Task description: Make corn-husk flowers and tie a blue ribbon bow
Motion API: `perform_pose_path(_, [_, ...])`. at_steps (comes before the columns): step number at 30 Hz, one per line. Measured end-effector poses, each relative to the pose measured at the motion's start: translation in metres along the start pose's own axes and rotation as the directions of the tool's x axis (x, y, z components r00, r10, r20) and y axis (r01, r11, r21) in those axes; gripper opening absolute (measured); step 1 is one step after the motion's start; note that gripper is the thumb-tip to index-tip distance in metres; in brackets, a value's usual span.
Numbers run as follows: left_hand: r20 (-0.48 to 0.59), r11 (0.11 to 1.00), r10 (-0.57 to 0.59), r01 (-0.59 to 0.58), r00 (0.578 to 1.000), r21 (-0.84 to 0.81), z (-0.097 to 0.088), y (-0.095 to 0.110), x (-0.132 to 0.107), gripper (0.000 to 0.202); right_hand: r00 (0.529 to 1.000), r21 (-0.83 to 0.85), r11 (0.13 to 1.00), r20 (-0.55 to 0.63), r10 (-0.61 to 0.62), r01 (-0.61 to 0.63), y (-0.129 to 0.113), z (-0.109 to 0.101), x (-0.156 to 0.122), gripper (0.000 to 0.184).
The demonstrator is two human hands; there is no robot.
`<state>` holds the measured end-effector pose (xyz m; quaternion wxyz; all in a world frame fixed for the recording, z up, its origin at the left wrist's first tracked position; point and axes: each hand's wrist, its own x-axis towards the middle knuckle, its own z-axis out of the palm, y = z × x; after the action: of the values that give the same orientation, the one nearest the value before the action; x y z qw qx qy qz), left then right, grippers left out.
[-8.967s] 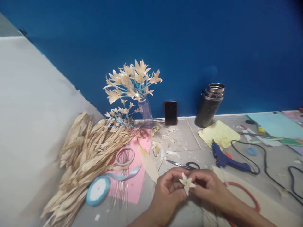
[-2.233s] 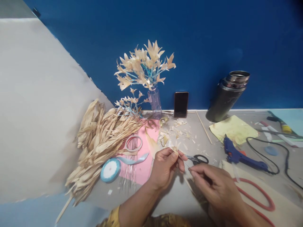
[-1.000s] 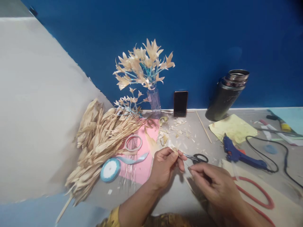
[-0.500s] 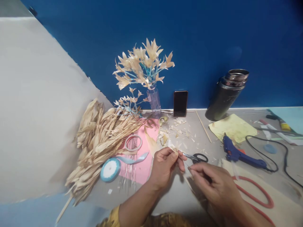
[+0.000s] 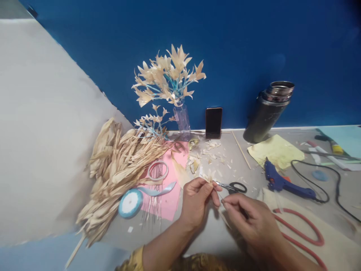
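My left hand pinches a small pale husk flower between thumb and fingertips, its petals showing above the fingers. A thin wire runs from it toward my right hand, whose thumb and forefinger are closed on the wire's other end. Just beyond the hands lie black-handled scissors, partly hidden by my left fingers. Under the hands a thin stick shows in part. Left of my left hand are a pink sheet with several loose wires on it and a light blue ribbon roll.
Dried corn husks are heaped on the left. Husk flowers stand in a clear bottle beside a phone. A dark flask leans at the back right. A blue glue gun, its cord and red-handled scissors lie right.
The view has shifted slightly. The husk flower's petals now show a little more above my left fingers. Both hands keep their grips, with my right hand still on the wire.
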<state>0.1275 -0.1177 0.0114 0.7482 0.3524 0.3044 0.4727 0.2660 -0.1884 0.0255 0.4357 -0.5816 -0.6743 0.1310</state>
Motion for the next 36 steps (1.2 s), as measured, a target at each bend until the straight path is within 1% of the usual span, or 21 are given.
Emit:
perform_pose_path(8, [-0.002,0.999,-0.04,0.04,0.999,-0.037,0.003,-0.003,-0.001,0.035,0.997,0.044,0.997,-0.026,0.072,-0.07,-0.003,0.004,-0.004,0.028])
perform_pose_path(12, [-0.012,0.997,-0.055,0.054,0.998,-0.059,0.005,-0.004,-0.003,0.035,0.995,0.058,0.994,-0.006,0.097,-0.096,-0.001,0.005,-0.006,0.028])
perform_pose_path(16, [-0.044,0.994,-0.064,0.059,0.997,-0.095,0.006,-0.007,-0.003,0.038,0.996,0.039,0.995,0.025,0.086,-0.087,0.001,0.007,-0.008,0.028])
perform_pose_path(19, [-0.052,0.991,-0.077,0.071,0.996,-0.11,0.006,-0.008,-0.003,0.04,0.997,0.033,0.997,0.011,0.07,-0.07,0.001,0.007,-0.008,0.027])
perform_pose_path(22, [-0.048,0.992,-0.082,0.077,0.995,-0.103,0.006,-0.008,-0.003,0.04,0.997,0.049,0.995,0.007,0.082,-0.083,0.001,0.008,-0.008,0.027])
perform_pose_path(29, [-0.035,0.997,-0.068,0.067,0.997,-0.032,0.004,-0.009,-0.004,0.039,0.988,0.106,0.983,0.049,0.144,-0.148,0.0,0.006,-0.007,0.028])
perform_pose_path(32, [-0.02,0.998,-0.036,0.036,0.999,0.044,0.002,-0.009,-0.005,0.037,0.984,0.203,0.965,0.085,0.154,-0.169,-0.001,0.001,-0.001,0.029])
perform_pose_path(34, [0.01,0.995,-0.025,0.024,1.0,0.1,0.001,-0.007,-0.007,0.034,0.982,0.283,0.942,0.1,0.159,-0.181,-0.001,-0.002,0.002,0.029])
perform_pose_path(36, [0.054,0.99,-0.034,0.026,0.998,0.137,0.0,-0.005,-0.008,0.034,0.982,0.327,0.927,0.089,0.165,-0.185,0.0,-0.003,0.004,0.028])
